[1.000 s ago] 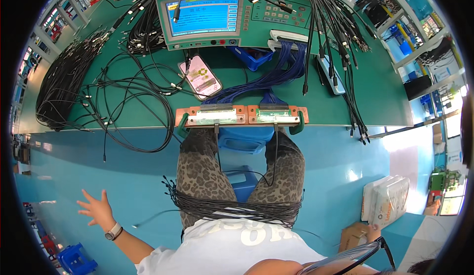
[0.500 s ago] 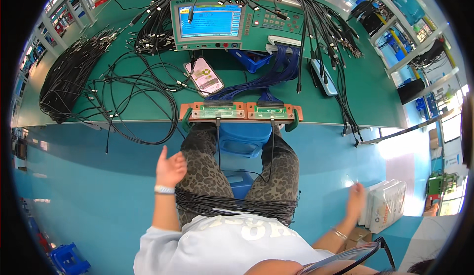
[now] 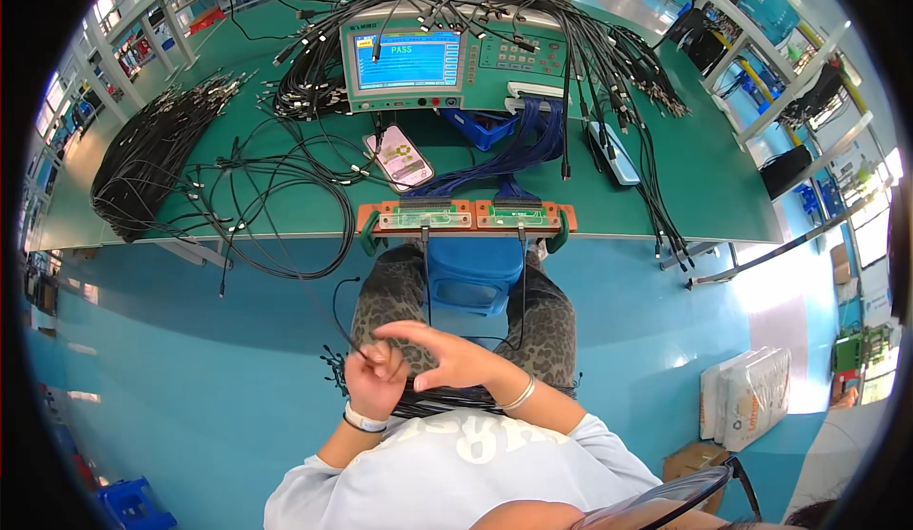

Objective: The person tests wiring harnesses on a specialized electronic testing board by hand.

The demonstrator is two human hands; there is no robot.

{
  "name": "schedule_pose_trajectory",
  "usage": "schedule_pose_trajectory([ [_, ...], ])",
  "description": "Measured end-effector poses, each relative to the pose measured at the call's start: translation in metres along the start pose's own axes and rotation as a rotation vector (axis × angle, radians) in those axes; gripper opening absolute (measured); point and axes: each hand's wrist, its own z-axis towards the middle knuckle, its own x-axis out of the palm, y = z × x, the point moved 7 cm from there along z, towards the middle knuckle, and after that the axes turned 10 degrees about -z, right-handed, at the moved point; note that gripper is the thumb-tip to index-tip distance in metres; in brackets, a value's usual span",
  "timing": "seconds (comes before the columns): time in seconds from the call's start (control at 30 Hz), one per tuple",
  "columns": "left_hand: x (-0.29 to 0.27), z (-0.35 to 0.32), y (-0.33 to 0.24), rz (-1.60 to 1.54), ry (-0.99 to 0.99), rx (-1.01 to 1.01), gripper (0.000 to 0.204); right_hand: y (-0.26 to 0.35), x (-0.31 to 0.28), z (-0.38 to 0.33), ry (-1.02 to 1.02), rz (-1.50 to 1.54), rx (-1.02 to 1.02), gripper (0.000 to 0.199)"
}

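My left hand (image 3: 374,385) is closed around a black cable (image 3: 339,316) above my lap; one end of it curls up past the fingers. Just right of it, my right hand (image 3: 447,356) hovers with thumb and forefinger spread, holding nothing that I can see. A bundle of black cables (image 3: 447,403) lies across my thighs beneath both hands. At the table's edge, a test fixture (image 3: 466,214) with two green boards has a black cable hanging from each board. Behind it stands a tester (image 3: 407,62) with a lit blue screen.
On the green table (image 3: 656,212) lie a large cable bundle (image 3: 157,154), looped cables (image 3: 285,212), a phone (image 3: 399,158) and a blue tray (image 3: 485,129). Cables drape over the tester. A blue stool (image 3: 471,278) stands under the table's edge; white packs (image 3: 747,399) sit on the floor at right.
Both hands have come together over my lap, the right swinging in from far right. The left now holds a cable. The tester's screen display has changed.
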Motion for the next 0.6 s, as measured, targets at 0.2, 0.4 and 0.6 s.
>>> schedule_pose_trajectory([
  [0.2, 0.032, -0.014, -0.023, 0.879, 0.033, 0.288, 0.014, 0.036, 0.009, 0.018, 0.258, 0.464, 0.024, 0.050],
  [0.4, 0.074, -0.020, -0.103, 0.032, 0.210, 0.565, 0.040, 0.079, -0.078, -0.035, -0.079, 0.876, -0.627, 0.033],
  [0.6, 0.081, -0.030, -0.214, -0.254, 0.537, 0.420, 0.025, 0.093, -0.188, -0.163, -0.675, 1.062, -0.721, 0.025],
])
